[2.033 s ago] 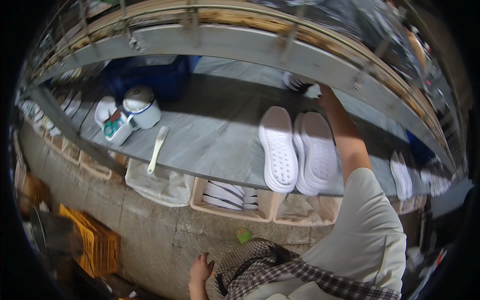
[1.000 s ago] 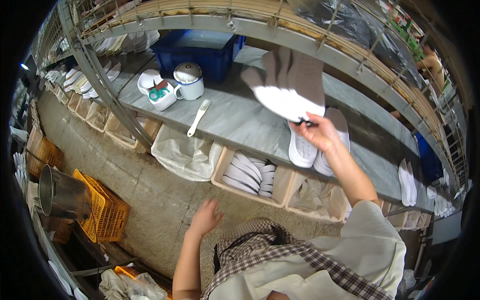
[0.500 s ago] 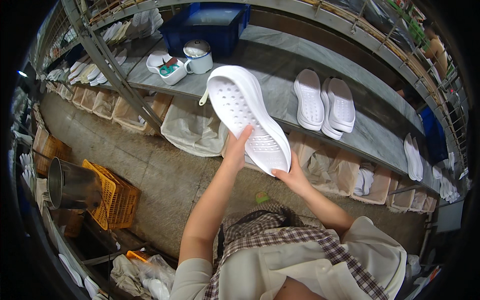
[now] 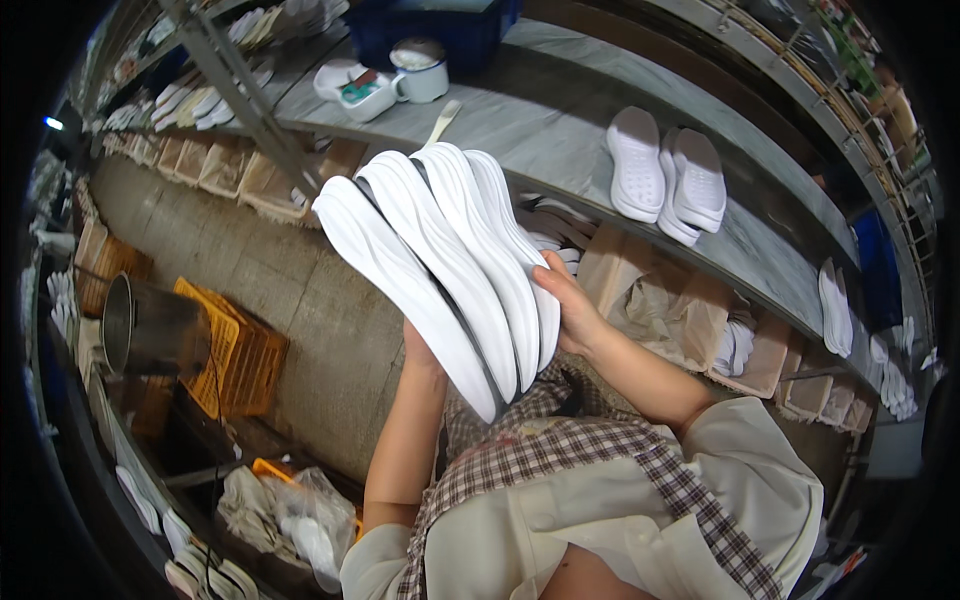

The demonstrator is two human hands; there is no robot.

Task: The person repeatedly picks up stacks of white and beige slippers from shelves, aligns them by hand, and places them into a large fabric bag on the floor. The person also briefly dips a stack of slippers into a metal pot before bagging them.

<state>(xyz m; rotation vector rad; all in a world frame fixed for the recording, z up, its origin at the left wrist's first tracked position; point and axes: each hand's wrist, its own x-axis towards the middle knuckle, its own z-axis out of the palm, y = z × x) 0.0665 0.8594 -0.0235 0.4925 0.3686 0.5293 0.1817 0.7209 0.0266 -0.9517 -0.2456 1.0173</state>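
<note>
Between my two hands is a stack of several white shoe soles [image 4: 430,260], turned so that their side edges face up. Dark gaps show between the soles. My left hand [image 4: 424,343] supports the stack from its left underside, and most of its fingers are hidden behind the nearest sole. At the right side my right hand [image 4: 572,303] grips the outer sole, thumb on the edge. Beyond the stack, a pale handle [image 4: 445,120] sticks out over the edge of the grey bench [image 4: 540,130].
On the bench are a white dish [image 4: 362,98] with something green in it, a white mug [image 4: 420,75], a blue bin [image 4: 430,30] and three more soles [image 4: 640,165]. Lined baskets [image 4: 660,310] sit below. Left stand a yellow crate [image 4: 235,345] and a metal bucket [image 4: 155,325].
One sole showed its dimpled inside before; now the whole stack is tilted and its side edges show. My left hand has moved left and under it. The view has shifted slightly.
</note>
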